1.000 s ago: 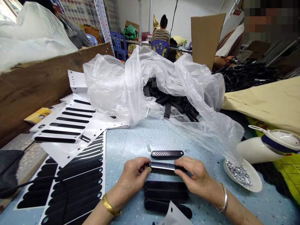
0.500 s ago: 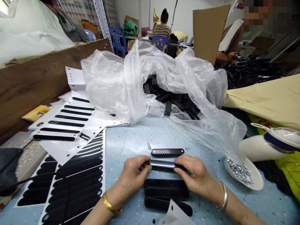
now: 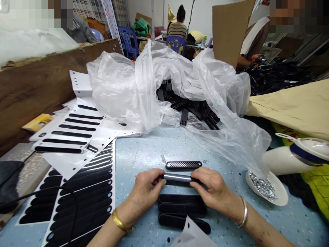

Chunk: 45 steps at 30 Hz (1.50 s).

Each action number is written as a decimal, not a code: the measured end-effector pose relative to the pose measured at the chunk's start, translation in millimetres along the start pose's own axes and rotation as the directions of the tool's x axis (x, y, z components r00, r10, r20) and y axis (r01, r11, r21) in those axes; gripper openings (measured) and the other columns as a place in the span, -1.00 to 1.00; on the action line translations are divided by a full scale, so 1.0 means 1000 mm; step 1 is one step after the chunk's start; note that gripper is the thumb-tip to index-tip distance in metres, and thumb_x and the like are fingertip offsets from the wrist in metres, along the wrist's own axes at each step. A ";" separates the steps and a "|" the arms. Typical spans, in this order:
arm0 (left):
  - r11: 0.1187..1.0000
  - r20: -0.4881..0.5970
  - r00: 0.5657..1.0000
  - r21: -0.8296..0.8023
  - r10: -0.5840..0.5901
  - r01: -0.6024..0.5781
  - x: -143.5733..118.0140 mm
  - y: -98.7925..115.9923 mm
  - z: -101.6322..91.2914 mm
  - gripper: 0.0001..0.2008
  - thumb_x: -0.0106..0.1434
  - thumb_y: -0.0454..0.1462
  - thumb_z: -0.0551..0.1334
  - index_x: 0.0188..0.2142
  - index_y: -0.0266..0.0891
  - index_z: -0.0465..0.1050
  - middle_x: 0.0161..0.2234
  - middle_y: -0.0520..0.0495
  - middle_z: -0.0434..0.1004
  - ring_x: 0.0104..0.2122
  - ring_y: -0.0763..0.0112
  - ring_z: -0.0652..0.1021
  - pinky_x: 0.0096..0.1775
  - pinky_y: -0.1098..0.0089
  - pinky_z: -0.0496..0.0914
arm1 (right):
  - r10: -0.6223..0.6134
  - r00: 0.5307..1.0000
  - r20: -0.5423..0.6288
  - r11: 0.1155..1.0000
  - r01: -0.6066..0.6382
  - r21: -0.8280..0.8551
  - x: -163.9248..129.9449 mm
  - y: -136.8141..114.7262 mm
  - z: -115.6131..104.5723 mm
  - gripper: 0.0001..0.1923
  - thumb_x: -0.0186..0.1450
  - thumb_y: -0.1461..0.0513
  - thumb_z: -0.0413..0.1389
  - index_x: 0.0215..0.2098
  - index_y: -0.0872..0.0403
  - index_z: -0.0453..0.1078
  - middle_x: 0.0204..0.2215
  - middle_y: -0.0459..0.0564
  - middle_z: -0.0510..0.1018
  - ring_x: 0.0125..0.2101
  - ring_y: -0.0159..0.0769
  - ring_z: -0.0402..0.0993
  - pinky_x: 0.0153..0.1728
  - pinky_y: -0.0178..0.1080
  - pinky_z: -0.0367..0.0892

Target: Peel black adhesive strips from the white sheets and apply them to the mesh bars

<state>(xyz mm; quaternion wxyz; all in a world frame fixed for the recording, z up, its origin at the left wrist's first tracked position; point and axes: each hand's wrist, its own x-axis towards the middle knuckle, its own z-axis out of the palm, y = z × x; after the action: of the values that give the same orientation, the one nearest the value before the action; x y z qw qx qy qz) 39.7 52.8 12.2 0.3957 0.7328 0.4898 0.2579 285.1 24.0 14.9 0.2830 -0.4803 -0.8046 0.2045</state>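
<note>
Black slotted plastic strip [image 3: 177, 178] pinched at its ends by left hand [image 3: 145, 187] and right hand [image 3: 214, 190] | I count one perforated black strip [image 3: 183, 165] laid beyond | three flat black strips [image 3: 181, 209] wait below.

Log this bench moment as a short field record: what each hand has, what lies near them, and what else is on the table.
left hand: grips the left end of a narrow black strip
right hand: grips the strip's right end
beyond the hands: perforated black piece lying flat
below the hands: black oblong strips, side by side
left: die-cut sheets
behind: plastic bag of black parts
right: white dish of small silvery bits
</note>
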 end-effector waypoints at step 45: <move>0.987 -0.122 0.979 0.022 0.163 -0.162 0.001 -0.013 0.004 -0.80 0.20 -0.33 0.21 -0.25 -0.14 0.60 -0.27 0.01 0.69 -0.28 0.33 0.66 -0.16 0.36 0.54 | 0.174 0.977 -0.122 0.950 -0.134 0.283 -0.005 0.011 0.007 -0.86 0.21 0.26 0.23 -0.25 0.02 0.58 -0.36 0.00 0.64 -0.34 -0.25 0.58 -0.30 -0.22 0.51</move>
<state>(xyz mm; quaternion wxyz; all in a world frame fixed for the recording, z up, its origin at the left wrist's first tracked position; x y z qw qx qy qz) 36.3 55.0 -0.6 0.3380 0.7554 0.4533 0.3312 290.2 23.9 1.8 0.3876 -0.5117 -0.7060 0.2993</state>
